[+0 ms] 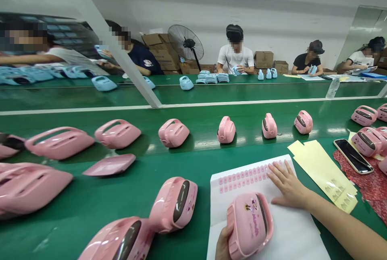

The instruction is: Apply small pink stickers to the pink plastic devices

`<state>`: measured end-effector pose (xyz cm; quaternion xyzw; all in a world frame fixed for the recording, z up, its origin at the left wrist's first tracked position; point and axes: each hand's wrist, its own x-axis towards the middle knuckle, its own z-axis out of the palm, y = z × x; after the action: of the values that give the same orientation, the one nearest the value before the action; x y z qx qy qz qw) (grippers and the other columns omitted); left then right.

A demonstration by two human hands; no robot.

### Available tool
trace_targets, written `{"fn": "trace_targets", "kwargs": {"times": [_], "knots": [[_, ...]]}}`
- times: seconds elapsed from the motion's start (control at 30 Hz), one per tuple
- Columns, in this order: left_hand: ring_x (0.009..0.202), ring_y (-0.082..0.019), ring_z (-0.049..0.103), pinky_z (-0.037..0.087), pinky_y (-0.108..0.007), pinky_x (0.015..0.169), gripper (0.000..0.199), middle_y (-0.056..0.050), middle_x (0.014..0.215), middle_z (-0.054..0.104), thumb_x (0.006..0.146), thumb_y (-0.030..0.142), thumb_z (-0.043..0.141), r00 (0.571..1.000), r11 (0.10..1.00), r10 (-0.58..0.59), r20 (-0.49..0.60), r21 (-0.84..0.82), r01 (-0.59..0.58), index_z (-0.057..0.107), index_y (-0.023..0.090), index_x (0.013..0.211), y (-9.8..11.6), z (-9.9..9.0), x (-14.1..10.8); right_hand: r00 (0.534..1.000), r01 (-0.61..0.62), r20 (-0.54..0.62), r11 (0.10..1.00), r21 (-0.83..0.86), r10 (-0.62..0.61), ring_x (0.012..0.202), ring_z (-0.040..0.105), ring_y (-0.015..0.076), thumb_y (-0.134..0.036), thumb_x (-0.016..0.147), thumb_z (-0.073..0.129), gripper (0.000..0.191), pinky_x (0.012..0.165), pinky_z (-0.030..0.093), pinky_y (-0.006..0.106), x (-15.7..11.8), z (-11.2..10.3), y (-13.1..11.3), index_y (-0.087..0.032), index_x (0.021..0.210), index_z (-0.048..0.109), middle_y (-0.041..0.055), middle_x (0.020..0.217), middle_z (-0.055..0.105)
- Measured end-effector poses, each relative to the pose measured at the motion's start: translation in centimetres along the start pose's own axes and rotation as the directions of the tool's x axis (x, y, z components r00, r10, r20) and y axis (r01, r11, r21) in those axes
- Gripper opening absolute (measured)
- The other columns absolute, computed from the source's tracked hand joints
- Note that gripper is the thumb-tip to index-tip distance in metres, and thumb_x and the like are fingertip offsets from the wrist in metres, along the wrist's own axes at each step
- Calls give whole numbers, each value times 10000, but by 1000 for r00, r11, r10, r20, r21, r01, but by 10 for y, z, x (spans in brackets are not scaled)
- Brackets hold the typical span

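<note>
My left hand point(223, 244) is wrapped round the lower left side of a pink plastic case with a handle point(249, 223). Printed figures and lettering face up on the case, and a dark glossy strip runs along it beside the handle. Under it lies a white sticker sheet point(220, 211) with rows of small pink stickers point(242, 179) near its top. My right hand point(288, 187) rests on the sheet's upper right, fingers spread, fingertips by the end of the sticker rows. To the left, a similar pink case point(173, 205) touches another one point(121, 242) nearer to me.
Yellow sticker sheets point(320, 167) and a phone point(353, 156) on red wrapping lie at right. Several pink cases, among them one point(226, 130), line the green belt point(199, 119). Beyond a white rail point(193, 105), co-workers sit among blue cases. A slanted white post point(105, 36) crosses the left.
</note>
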<state>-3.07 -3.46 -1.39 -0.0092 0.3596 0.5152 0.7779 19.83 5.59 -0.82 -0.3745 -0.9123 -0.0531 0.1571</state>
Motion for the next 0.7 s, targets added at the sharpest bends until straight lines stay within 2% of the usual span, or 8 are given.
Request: {"fn": "trace_targets", "kwargs": {"times": [0.1,0.23,0.43,0.57,0.63,0.7], "knots": [[899,-396,649,500,-509,754,401,-109,720,745,570,303,756,1000,1000,-11,6,5,11,710,156,940,0,3,-2,999,-36,-14,999,-28,36,1332,275,351,-353,758,593,723,1026,131,668,12,7,6,-148,1394,317,187,1415,383],[867,-388,654,512,-480,699,268,-116,697,737,590,350,747,999,999,-6,36,40,4,726,152,770,-1,5,-5,993,-104,-67,994,-41,101,1308,331,333,-261,795,519,668,1018,127,679,30,18,21,-144,1408,282,180,1398,411],[846,-377,666,501,-454,716,262,-134,711,735,633,335,714,988,985,-83,129,164,62,726,120,782,8,13,-2,960,-263,-107,964,-39,258,1306,337,327,-318,833,486,677,1013,170,659,48,39,33,-145,1430,220,186,1405,397],[890,-363,654,488,-440,765,304,-148,799,736,598,291,730,960,983,-84,269,183,34,722,105,839,16,36,19,919,-358,-169,933,17,356,1302,329,359,-401,824,504,763,989,217,655,51,49,36,-130,1444,152,213,1400,390],[852,-345,662,498,-421,733,317,-137,800,737,572,296,745,955,986,-48,293,168,-3,718,113,830,19,46,34,892,-385,-215,918,96,397,1288,357,347,-395,820,512,762,996,244,627,51,50,36,-139,1442,153,203,1368,435],[808,-308,668,506,-391,697,302,-110,800,740,596,332,731,957,990,7,288,134,-47,712,137,826,20,52,47,884,-370,-245,916,153,398,1247,418,318,-333,839,484,684,1011,253,604,50,50,38,-157,1430,190,181,1308,506]]}}
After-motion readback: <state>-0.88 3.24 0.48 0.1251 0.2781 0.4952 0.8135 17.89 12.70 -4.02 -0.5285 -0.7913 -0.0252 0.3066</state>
